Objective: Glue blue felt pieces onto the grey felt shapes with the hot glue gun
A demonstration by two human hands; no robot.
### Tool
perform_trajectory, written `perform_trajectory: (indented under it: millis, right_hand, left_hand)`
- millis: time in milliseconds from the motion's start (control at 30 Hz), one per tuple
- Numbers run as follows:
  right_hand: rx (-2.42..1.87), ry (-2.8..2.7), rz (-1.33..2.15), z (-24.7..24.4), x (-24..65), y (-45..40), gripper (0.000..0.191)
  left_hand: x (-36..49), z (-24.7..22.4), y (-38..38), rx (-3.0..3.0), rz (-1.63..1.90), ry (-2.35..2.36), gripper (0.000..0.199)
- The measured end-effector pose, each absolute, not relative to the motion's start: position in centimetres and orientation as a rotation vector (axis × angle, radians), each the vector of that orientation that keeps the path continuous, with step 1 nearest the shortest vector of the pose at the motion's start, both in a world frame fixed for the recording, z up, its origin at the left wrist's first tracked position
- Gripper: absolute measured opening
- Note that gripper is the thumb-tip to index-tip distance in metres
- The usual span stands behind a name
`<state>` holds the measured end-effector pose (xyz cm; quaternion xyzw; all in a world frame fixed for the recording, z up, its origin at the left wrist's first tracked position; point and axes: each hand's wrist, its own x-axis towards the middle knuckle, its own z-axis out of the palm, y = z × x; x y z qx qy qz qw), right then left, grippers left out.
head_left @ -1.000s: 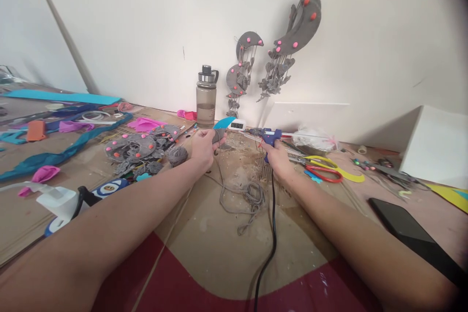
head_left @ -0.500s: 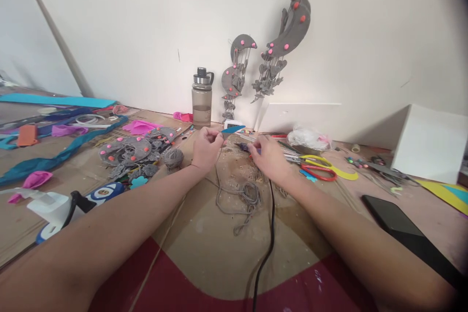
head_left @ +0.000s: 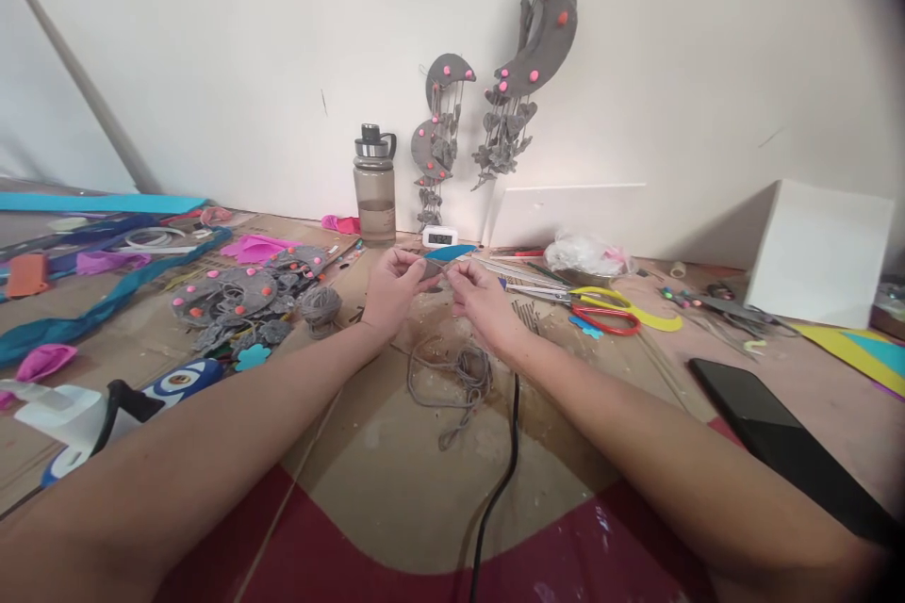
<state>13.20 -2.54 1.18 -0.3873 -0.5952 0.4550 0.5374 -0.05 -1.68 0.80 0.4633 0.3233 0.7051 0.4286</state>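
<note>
A thin blue cut-out piece (head_left: 451, 252), leaf-like from this angle, is pinched between the thumb and fingers of my left hand (head_left: 396, 290). A greyish side shows below its blue edge. My right hand (head_left: 487, 306) has its thumb and fingers pressed together at the piece's lower right edge; whatever lies between those fingertips is too small to make out. Below both hands, a loose tangle of grey yarn (head_left: 472, 375) lies on the cardboard, one strand rising towards them. A ball of grey yarn (head_left: 320, 309) rests left of my left wrist.
Red-handled scissors (head_left: 606, 320), a black phone (head_left: 749, 415) and a plastic bag (head_left: 586, 254) are on the right. A black cable (head_left: 505, 476) crosses the cardboard. A bottle (head_left: 375, 198) and small clock (head_left: 439, 236) stand behind. Grey moon hangings (head_left: 551, 42) are against the wall.
My right hand has moved left from beside the tools to meet the blue piece in my left hand. The view has shifted slightly, and the clock shows more fully.
</note>
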Motion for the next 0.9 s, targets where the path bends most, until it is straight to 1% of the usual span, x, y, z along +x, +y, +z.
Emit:
perform_trajectory:
  millis: [233,333,900]
  right_hand:
    - [-0.962,-1.615,0.597,1.2,14.1,-2.1,0.013]
    - [-0.984,-1.636,0.479,1.3,14.4,-2.1,0.011]
    - [-1.002,-1.506,0.662,1.5,14.3,-2.4,0.013]
  left_hand:
    - [-0.1,0.6,-1.5,0.976,1.635,0.726,0.025]
    - [-0.1,0.6,-1.5,0.959,1.598,0.721,0.025]
    - [0.2,0.8,-2.1,0.935,1.508,0.681,0.024]
